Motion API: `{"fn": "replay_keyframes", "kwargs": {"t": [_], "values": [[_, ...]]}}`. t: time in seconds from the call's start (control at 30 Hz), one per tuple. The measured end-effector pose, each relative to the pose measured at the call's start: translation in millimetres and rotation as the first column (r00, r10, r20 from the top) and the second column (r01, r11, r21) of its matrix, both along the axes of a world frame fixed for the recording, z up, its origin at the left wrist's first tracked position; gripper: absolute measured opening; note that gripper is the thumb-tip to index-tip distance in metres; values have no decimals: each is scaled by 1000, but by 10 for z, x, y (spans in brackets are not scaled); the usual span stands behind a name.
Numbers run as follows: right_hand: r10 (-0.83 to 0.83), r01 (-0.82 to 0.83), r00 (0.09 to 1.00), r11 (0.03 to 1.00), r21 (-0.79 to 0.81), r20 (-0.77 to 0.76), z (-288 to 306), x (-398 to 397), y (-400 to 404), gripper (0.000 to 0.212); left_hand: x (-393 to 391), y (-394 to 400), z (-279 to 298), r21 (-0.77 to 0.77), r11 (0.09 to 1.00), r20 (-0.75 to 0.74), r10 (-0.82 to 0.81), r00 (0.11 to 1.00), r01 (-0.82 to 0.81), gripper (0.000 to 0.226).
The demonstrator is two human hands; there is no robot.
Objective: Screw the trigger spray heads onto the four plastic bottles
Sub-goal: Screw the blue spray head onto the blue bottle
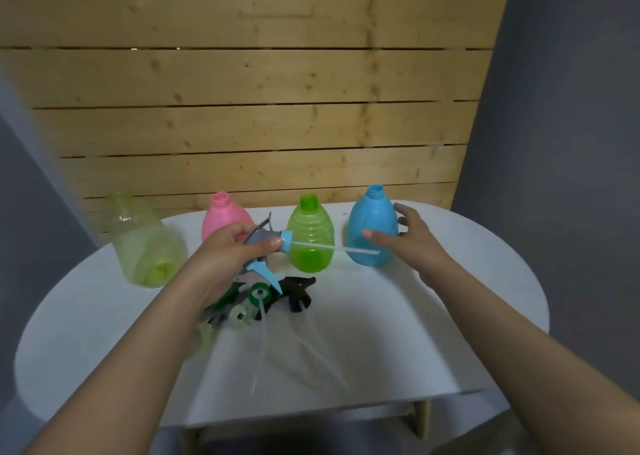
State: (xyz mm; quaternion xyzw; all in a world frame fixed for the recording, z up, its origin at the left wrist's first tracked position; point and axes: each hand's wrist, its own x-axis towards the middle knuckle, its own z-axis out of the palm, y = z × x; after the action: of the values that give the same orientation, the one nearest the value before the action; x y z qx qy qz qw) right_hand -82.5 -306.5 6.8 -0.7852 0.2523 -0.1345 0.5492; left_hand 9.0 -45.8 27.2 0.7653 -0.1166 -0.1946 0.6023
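The 4 bottles [372,228] are translucent glossy plastic, the table [450,316] smooth matt white, the wall [242,74] knotty bare wood.

A single wide-angle view from the person's head looks forward and steeply down over a rounded white table [450,333]. Both forearms reach in from the bottom corners, so the camera sits close above the near table edge. It faces a pale wooden slatted wall [259,91] just behind the table's far edge, with grey surfaces at either side. Straight lines bow toward the frame edges.
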Motion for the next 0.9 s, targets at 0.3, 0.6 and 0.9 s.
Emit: {"fn": "replay_keyframes", "kwargs": {"t": [0.3, 0.6, 0.9], "values": [[112, -116, 990, 993, 37, 90, -129, 217, -90, 85, 10, 89, -4, -145, 989, -84, -1, 996, -11, 15], [286, -268, 949, 954, -137, 132, 72, -144, -9, 73, -44, 251, 20, -153, 986, 20, 71, 997, -67, 52], [329, -272, 940, 885, -378, 94, 127, -320, 41, 80, -66, 241, 5, -44, 996, 194, 83, 977, -76, 28]]}}
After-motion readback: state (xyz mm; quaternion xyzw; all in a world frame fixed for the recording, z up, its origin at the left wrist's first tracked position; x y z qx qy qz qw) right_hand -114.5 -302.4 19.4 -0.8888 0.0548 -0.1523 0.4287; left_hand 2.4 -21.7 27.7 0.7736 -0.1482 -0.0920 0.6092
